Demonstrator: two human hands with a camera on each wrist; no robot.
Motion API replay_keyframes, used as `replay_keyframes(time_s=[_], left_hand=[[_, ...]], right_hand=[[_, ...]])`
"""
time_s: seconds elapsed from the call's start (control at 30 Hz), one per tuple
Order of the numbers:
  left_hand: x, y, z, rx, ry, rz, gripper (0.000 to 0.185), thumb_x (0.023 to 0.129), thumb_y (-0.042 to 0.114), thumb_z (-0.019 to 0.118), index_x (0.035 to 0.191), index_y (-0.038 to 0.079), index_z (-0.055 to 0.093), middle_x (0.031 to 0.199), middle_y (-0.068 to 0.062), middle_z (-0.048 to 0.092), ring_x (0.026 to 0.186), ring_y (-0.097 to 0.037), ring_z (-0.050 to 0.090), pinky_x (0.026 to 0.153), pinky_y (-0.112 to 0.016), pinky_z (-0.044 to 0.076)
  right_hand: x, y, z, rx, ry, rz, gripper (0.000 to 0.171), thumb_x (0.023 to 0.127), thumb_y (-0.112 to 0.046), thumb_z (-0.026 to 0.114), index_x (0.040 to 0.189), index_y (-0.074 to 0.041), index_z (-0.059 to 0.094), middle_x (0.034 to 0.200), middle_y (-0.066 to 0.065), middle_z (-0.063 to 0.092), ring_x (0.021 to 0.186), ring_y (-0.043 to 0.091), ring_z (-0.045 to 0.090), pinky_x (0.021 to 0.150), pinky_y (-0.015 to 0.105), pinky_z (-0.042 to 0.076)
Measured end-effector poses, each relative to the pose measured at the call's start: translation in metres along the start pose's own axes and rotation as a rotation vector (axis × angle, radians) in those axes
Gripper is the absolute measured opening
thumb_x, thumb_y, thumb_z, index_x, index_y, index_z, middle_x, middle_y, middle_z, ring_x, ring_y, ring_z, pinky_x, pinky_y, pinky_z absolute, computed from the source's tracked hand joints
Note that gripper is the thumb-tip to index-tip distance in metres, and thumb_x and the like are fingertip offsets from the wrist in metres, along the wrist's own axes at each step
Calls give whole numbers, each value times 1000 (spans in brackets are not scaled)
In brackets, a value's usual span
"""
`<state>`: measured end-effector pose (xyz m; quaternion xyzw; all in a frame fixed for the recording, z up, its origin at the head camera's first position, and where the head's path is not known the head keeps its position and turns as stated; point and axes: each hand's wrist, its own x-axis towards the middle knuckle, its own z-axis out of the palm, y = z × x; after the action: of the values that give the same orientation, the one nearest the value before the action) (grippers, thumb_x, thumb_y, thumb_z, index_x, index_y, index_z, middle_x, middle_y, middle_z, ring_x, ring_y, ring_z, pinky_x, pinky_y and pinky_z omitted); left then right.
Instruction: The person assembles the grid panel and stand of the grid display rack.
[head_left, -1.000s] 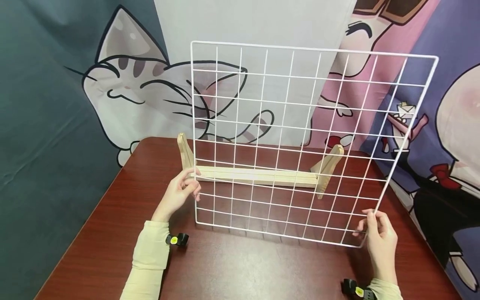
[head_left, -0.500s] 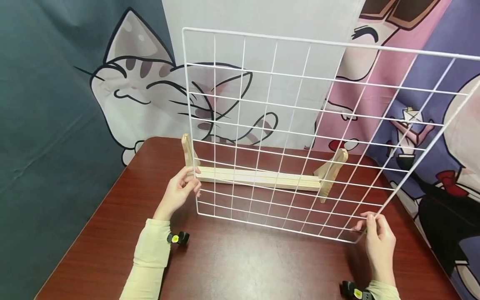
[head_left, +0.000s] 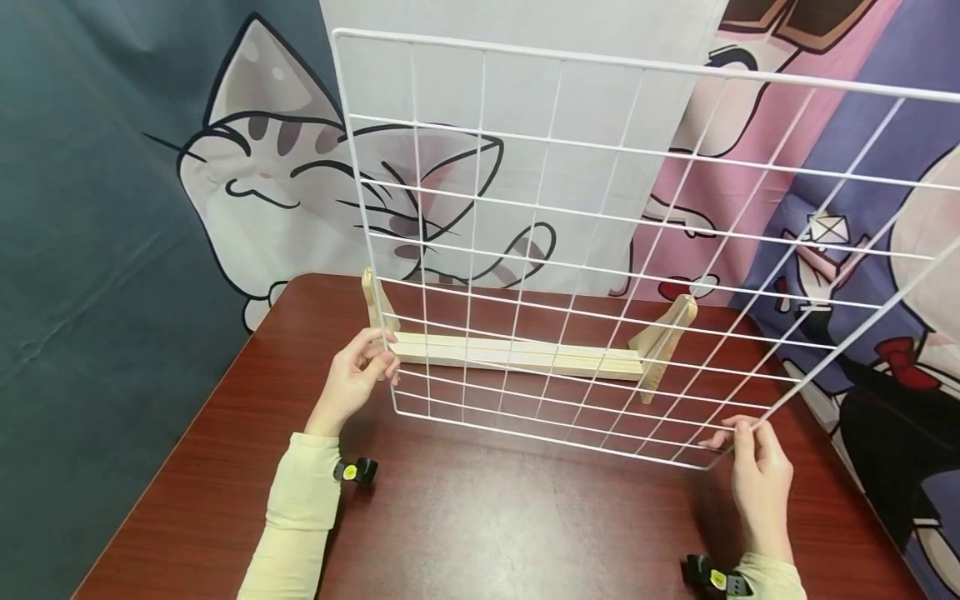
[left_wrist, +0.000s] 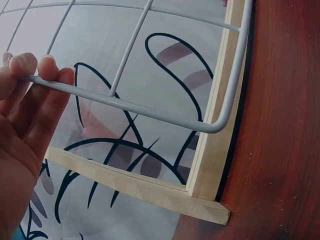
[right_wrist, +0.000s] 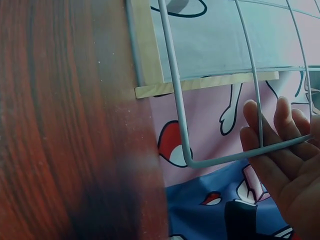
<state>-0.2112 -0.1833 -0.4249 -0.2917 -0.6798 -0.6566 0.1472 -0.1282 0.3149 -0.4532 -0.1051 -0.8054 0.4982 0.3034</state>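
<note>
A white wire grid panel (head_left: pixel 562 57) stands up in front of me, its top leaning toward the head camera and its upper right corner out of that view. My left hand (head_left: pixel 348 375) pinches the left side wire low down, thumb in front and fingers behind. Low on the right side wire, near the bottom corner, my right hand (head_left: pixel 763 479) holds the panel with thumb and fingers. Behind the mesh lies a pale wooden frame (head_left: pixel 517 354), a long bar with a slanted piece at each end. Whether the panel touches it cannot be told.
The reddish-brown table (head_left: pixel 480 525) reaches back to a hanging cloth (head_left: pixel 450 208) printed with a cartoon cat and other figures. Each wrist wears a strap with a small black camera (head_left: pixel 366 471).
The panel's top edge has risen and come closer to the head camera, so the panel leans more. Its bottom edge has moved slightly up. Both hands keep their hold in nearly the same places.
</note>
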Motion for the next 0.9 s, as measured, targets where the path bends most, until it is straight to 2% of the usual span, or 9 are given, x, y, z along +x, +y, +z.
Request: replay_keyframes(time_s=[0.1,0.27,0.33,0.4,0.5,0.63,0.77,0.9], left_hand=[[1,0,-1,-24,12,19,15,92,-17,46,107,-17,44,60,-16,44,53,-16,54,56,-22,53],[2,1,-3,-7,24,25,15,92,-15,48,107,-14,46,62,2,49,55,-8,54,54,-25,53],[3,1,-4,16,30,22,14,92,-15,48,107,-13,47,64,7,51,53,-11,54,53,-27,52],[3,1,-5,38,36,25,15,92,-15,49,107,-12,48,63,6,51,52,-16,54,53,-28,52],[4,1,-5,62,45,31,16,92,-15,49,107,-10,50,60,-7,50,51,-22,53,53,-26,52],[5,2,-5,64,59,36,19,91,-16,49,107,-6,53,61,-20,47,51,-23,54,52,-26,51],[9,3,-5,76,73,33,16,91,-16,50,107,-12,51,61,-15,50,51,-22,54,52,-23,51],[13,3,-4,76,86,37,18,90,-16,50,108,-16,48,61,-8,52,52,-15,55,52,-19,49]], right_hand=[[1,-2,0,-38,-7,-31,23,102,-11,44,100,7,59,64,-29,57,64,-18,59,68,6,38],[5,-10,1,-89,-2,-89,23,102,-12,46,99,5,61,65,-34,56,67,-22,56,68,4,35],[6,-11,1,-101,-2,-105,23,101,-12,46,98,5,61,65,-36,55,68,-22,55,68,3,35],[7,-12,1,-109,-3,-117,22,101,-12,47,97,4,62,65,-36,56,67,-22,55,69,2,35],[9,-12,1,-118,-8,-126,21,101,-11,48,96,4,62,65,-37,56,67,-23,55,69,2,36],[13,-12,1,-129,-6,-133,20,100,-11,49,96,3,63,65,-38,55,67,-23,54,66,3,35],[17,-13,0,-134,-1,-144,20,100,-11,49,96,3,63,66,-39,55,68,-23,54,65,3,34],[22,-15,1,-127,0,-161,23,101,-13,49,95,4,63,67,-39,55,67,-23,55,66,2,36]])
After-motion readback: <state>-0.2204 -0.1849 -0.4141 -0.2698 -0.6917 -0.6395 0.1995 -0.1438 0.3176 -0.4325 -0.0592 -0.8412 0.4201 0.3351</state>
